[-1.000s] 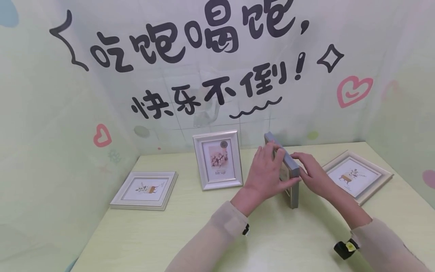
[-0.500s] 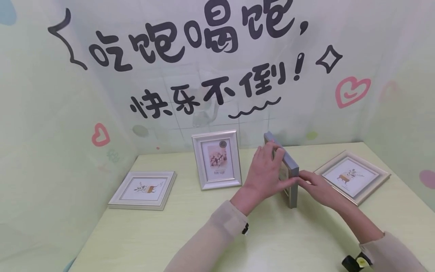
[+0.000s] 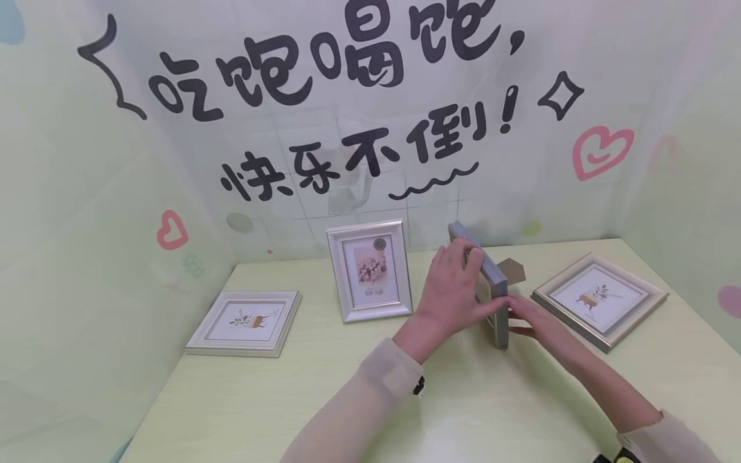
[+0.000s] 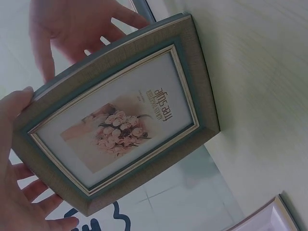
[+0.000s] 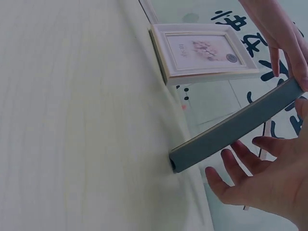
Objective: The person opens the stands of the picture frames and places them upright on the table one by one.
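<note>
A brown and blue-grey picture frame (image 3: 494, 273) stands nearly edge-on to the head view, right of centre on the table. My left hand (image 3: 440, 289) grips it by the upper edge and near side, thumb along the side. In the left wrist view its front shows a rose bouquet picture (image 4: 118, 130) with lettering. Behind the frame, a brown support leg (image 3: 512, 271) sticks out from the back. My right hand (image 3: 547, 331) is at the back edge; in the right wrist view its fingers (image 5: 231, 166) are spread loosely behind the frame, thumb near the corner.
A silvery-white frame (image 3: 370, 308) stands upright left of the hands. One white frame (image 3: 197, 347) lies flat at the left, and a champagne-coloured frame (image 3: 631, 321) lies flat at the right, close to my right forearm. A printed cloth backdrop (image 3: 278, 238) borders the table.
My right hand has moved down along the back edge of the frame. The brown support leg now shows behind it. My left hand keeps its grip in the same place.
</note>
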Action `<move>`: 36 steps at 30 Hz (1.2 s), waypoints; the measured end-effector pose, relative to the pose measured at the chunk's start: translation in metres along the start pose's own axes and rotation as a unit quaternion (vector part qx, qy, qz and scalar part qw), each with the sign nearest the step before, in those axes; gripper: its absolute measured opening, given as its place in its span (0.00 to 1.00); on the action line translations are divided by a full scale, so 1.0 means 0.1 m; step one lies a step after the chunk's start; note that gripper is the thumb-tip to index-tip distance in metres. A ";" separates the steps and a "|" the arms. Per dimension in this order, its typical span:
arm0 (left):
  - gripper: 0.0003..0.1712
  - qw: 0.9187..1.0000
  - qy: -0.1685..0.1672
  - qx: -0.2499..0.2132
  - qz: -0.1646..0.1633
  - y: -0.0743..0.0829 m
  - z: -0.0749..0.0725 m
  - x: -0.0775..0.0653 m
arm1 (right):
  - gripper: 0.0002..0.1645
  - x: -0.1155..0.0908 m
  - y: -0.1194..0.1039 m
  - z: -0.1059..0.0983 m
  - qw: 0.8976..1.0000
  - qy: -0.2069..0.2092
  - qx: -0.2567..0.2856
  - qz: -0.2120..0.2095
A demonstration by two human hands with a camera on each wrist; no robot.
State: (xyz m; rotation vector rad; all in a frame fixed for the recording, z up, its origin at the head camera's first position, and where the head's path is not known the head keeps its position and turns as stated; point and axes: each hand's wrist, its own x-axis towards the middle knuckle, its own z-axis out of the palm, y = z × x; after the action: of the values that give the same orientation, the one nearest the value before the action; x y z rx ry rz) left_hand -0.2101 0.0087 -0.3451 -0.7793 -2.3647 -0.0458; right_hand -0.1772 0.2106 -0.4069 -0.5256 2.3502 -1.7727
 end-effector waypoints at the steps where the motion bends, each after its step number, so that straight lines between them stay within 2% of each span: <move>1: 0.43 1.000 0.000 -0.001 -0.002 0.00 0.00 0.01 | 0.35 -0.01 0.01 0.00 1.000 0.005 -0.005 0.004; 6: 0.44 1.000 0.002 -0.011 -0.008 0.00 0.01 0.01 | 0.32 -0.01 0.07 0.03 0.995 0.038 -0.086 -0.014; 10: 0.43 1.000 0.009 -0.018 -0.004 0.01 0.02 0.02 | 0.25 0.00 0.11 0.09 0.982 0.087 -0.153 -0.064; 14: 0.41 0.997 -0.003 -0.073 0.002 -0.03 0.04 0.05 | 0.24 0.00 0.12 0.10 0.975 0.112 -0.173 -0.082; 19: 0.31 0.984 -0.019 -0.177 0.017 -0.12 0.09 0.14 | 0.24 -0.02 0.17 0.07 0.973 0.124 -0.179 -0.075; 26: 0.28 0.966 -0.030 -0.256 0.032 -0.18 0.18 0.20 | 0.22 -0.01 0.20 0.07 0.966 0.137 -0.195 -0.097; 30: 0.33 0.948 -0.042 -0.316 0.015 -0.20 0.23 0.20 | 0.26 0.00 0.18 0.06 0.965 0.141 -0.198 -0.100; 32: 0.37 0.936 -0.046 -0.350 -0.020 -0.21 0.30 0.19 | 0.26 0.00 0.17 0.04 0.966 0.135 -0.200 -0.098; 34: 0.41 0.916 -0.059 -0.389 -0.078 -0.22 0.38 0.15 | 0.27 0.02 0.17 0.01 0.968 0.125 -0.197 -0.093; 36: 0.43 0.886 -0.081 -0.432 -0.147 -0.22 0.47 0.12 | 0.28 0.04 0.17 -0.03 0.971 0.110 -0.193 -0.086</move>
State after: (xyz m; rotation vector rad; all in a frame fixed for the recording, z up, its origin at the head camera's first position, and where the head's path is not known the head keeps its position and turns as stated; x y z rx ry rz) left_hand -0.2558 0.0074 -0.3720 -0.8073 -2.5708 -1.2775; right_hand -0.1853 0.2159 -0.4217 -0.6297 2.9112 -1.5040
